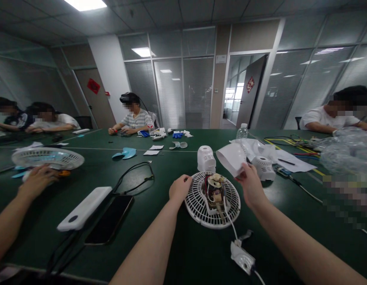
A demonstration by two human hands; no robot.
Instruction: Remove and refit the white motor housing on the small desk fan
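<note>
A round white fan grille [198,209] lies on the green table in front of me, with an exposed fan motor [215,190] and wires on top of it. My left hand [180,189] is closed at the grille's left rim, its fingertips partly hidden. My right hand [251,184] pinches the lower edge of a curved white sheet [232,158] that looks like paper, raised behind the grille's right side. White vented motor housings stand close by: one [205,158] behind the grille, another [264,168] right of my right hand. A white cord runs from the motor to a switch box [242,257].
Left of me lie a white power bank [85,208], a black phone [110,219] and a blue fan blade [124,153]. A co-worker's hand [41,178] is at another grille [48,158]. A bottle [242,131], papers [296,160] and plastic bags [350,150] sit to the right.
</note>
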